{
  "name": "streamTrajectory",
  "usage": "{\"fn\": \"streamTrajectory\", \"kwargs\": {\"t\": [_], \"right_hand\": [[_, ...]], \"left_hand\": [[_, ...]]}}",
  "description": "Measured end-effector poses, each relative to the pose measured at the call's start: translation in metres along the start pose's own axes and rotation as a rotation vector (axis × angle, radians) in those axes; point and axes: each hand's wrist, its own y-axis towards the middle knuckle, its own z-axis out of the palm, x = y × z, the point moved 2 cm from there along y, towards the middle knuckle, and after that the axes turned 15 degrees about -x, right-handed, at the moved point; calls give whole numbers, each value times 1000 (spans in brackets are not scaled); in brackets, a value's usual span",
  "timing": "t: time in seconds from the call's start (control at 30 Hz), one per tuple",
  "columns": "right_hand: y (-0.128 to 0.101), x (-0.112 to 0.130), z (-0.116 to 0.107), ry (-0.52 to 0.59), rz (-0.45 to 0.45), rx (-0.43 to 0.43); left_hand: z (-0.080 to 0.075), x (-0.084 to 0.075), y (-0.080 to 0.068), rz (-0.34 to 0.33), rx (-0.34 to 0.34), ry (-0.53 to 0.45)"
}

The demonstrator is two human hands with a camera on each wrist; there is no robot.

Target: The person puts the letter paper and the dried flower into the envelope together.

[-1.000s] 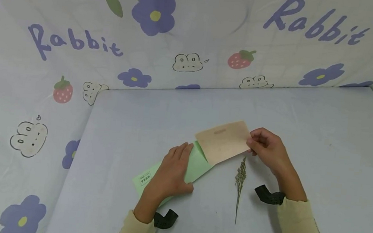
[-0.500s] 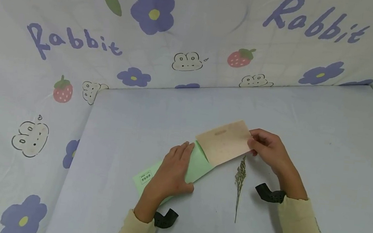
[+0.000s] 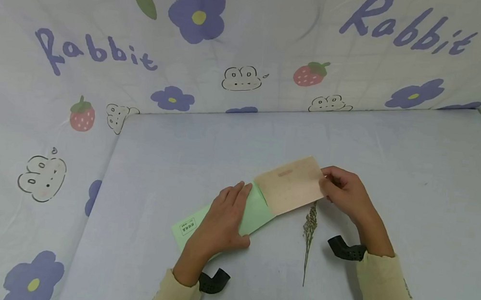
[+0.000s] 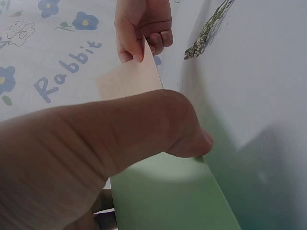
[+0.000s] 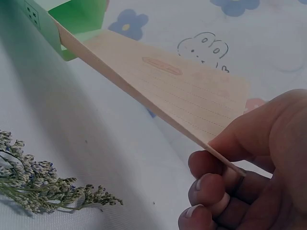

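A flat light-green paper sleeve with a small printed label lies slanted on the table. My left hand spans it and grips it, fingers at the far edge and thumb at the near edge. Out of the sleeve's gaping right end sticks a peach lined note card, perhaps a stack of several; its inner end is hidden. My right hand pinches the card's outer corner between thumb and fingers. In the right wrist view the card shows dotted lines and a small printed emblem, tilted up from the table.
A dried flower sprig lies just below the card, between the two hands. Black curved wrist pieces stick out from both cuffs. Behind the pale table hangs a cloth printed with flowers and rabbits.
The peach card has slid slightly to the right together with my right hand. My left hand and the green sleeve have stayed in place.
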Motion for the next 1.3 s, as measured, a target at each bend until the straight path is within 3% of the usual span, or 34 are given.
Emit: {"fn": "streamTrajectory", "kwargs": {"t": [0.87, 1.3], "right_hand": [[0, 0, 1, -9, 55, 61], [-1, 1, 7, -22, 62, 13]], "left_hand": [[1, -2, -1, 8, 16, -1], [-1, -1, -2, 2, 22, -7]]}}
